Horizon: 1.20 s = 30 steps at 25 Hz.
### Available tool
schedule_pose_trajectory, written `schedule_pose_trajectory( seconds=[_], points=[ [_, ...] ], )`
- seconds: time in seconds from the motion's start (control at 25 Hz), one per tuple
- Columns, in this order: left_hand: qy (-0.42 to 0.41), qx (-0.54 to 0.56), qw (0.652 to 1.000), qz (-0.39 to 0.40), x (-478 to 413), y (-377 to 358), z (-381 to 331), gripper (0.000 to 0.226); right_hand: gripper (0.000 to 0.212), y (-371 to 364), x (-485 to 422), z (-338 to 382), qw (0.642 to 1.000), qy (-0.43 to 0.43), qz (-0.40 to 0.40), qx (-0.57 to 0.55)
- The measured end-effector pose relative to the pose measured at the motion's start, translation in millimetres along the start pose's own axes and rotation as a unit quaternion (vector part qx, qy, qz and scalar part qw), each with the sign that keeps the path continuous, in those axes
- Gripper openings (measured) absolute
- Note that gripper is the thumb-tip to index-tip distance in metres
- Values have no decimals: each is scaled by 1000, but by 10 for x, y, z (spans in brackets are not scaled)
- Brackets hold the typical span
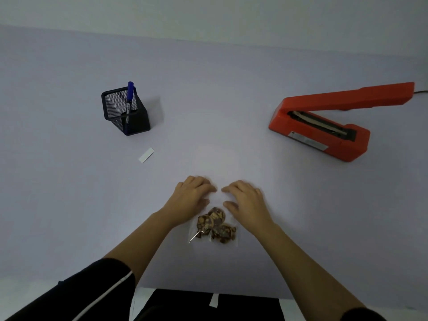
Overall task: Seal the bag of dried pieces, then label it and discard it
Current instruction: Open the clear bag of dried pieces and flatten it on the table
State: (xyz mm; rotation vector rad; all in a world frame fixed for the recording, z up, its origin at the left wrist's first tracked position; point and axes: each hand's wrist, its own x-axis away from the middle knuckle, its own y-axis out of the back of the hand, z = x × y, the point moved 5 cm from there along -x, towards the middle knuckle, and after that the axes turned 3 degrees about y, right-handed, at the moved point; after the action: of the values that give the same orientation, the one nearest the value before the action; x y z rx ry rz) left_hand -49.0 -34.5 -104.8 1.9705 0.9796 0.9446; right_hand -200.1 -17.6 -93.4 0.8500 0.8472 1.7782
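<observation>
A clear plastic bag (214,230) with brown dried pieces (216,224) at its near end lies flat on the table in front of me. My left hand (191,198) and my right hand (245,200) rest side by side on the bag's far, open end, fingers curled down onto the plastic. Whether they pinch the film or only press it flat I cannot tell. An orange heat sealer (324,121) stands at the right with its arm raised. A small white label (146,155) lies to the left. A blue marker (129,98) stands in a black mesh holder (125,112).
The table (69,181) has a pale lilac top that runs to a wall at the back. The sealer's cord leaves at the far right edge. At the near edge, below my arms, sits a dark bin or lap (208,306) with a white scrap (214,300) on it.
</observation>
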Motion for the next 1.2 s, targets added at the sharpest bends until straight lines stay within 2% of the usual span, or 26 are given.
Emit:
schedule_pose_trajectory(
  seconds=[0.16,0.32,0.48,0.6,0.72,0.8,0.88,0.96,1.04,1.2],
  points=[
    [31,-26,996,74,-197,134,65,77,73,78,-200,-46,996,-14,78,39],
    [34,-89,991,94,-409,243,92,110,107,146,-457,-60,984,-26,144,98],
    [49,-137,985,98,-510,251,131,125,126,139,-612,-48,969,-39,190,150],
    [54,-149,982,99,-546,280,144,129,133,141,-652,-39,967,-59,204,141],
    [84,-107,986,92,-483,297,174,131,134,149,-551,-2,979,-91,165,75],
    [140,-24,988,59,-333,260,205,128,126,123,-391,-6,985,-147,90,7],
    [212,101,972,3,-139,166,160,118,110,87,-233,-18,976,-204,8,-79],
    [280,184,940,-61,4,82,82,104,96,34,-170,-11,961,-225,-41,-156],
    [310,204,924,-93,48,20,13,94,89,-5,-160,-20,955,-221,-59,-191],
    [303,278,905,-104,56,-4,-6,79,83,-47,-145,-14,958,-186,-38,-216]
  ],
)
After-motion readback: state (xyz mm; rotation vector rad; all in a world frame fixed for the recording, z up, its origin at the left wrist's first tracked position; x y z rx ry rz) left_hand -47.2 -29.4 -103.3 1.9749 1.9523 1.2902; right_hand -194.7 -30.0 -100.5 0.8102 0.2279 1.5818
